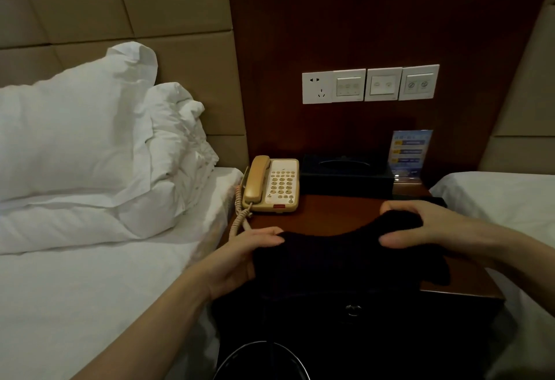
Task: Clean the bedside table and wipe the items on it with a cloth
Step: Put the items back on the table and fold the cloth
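You've got the cloth (336, 256) pinched in both grips, left hand (240, 259) & right hand (432, 229), over the bench (324, 217). Prep step, I'd say; next, wipe toward the phone (274, 184).

Glossy wood table (330, 217), matt cloth (330, 259)

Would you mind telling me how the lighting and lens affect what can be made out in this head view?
Head view: dim, warm light; the dark cloth held by the left hand and right hand shows no folds, and the tissue box nearly merges with the wood panel. The white pillows look bright. Wide-angle bending curves the headboard seams; the sign card text is too soft to read.
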Tool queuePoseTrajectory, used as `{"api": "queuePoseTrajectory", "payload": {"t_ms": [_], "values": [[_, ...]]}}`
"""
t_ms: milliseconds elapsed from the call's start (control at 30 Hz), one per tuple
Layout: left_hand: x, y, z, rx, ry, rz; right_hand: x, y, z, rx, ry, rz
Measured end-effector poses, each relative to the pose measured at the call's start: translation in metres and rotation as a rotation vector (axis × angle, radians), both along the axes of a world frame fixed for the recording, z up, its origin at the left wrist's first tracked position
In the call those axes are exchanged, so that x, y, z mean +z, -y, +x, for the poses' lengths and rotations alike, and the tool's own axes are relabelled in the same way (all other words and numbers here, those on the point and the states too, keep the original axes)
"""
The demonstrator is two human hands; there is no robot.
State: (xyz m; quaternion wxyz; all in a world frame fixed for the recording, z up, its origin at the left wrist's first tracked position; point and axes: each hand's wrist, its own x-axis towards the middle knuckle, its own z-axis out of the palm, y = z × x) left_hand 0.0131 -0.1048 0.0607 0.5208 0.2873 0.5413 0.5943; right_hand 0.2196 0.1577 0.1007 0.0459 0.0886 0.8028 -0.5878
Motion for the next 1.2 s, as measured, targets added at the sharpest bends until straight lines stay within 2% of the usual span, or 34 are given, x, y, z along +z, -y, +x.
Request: {"api": "queuePoseTrajectory", "payload": {"t_ms": [67,167,267,333,433,533,733,767,833,933,967,1033,1100,1200], "values": [[-0.007,-0.001,0.0,-0.151,-0.022,-0.021,0.011,0.004,-0.006,0.061,-0.027,0.0],[-0.014,-0.014,0.004,-0.315,-0.176,-0.189,0.027,0.012,-0.017,0.11,-0.045,0.083],[-0.012,-0.027,0.014,-0.452,-0.3,-0.2,0.038,0.017,-0.028,0.174,-0.011,0.163],[-0.012,-0.034,0.021,-0.391,-0.272,-0.182,0.043,0.021,-0.033,0.218,-0.004,0.211],[-0.017,-0.04,0.033,-0.309,-0.197,-0.04,0.05,0.027,-0.041,0.195,0.009,0.32],[-0.015,-0.04,0.04,-0.289,-0.19,-0.017,0.05,0.027,-0.051,0.038,-0.009,0.524],[-0.01,-0.037,0.038,-0.081,-0.108,0.048,0.011,0.046,-0.042,-0.359,-0.029,0.665],[-0.01,-0.035,0.037,-0.068,-0.097,0.058,0.005,0.052,-0.037,-0.395,0.023,0.638],[-0.01,-0.033,0.037,-0.054,-0.103,0.084,-0.006,0.063,-0.03,-0.405,0.09,0.445],[-0.011,-0.031,0.038,-0.015,-0.114,0.141,-0.021,0.075,-0.024,-0.334,0.004,0.117],[-0.01,-0.031,0.038,0.0,-0.111,0.15,-0.026,0.076,-0.023,-0.277,-0.047,0.091],[-0.008,-0.03,0.034,0.004,-0.135,0.145,-0.037,0.074,-0.022,-0.219,-0.123,0.172],[-0.003,-0.029,0.031,0.007,-0.197,0.124,-0.044,0.071,-0.024,-0.285,-0.184,0.223],[0.003,-0.033,0.029,0.129,-0.407,0.104,-0.047,0.068,-0.029,-0.312,-0.244,0.093]]}}
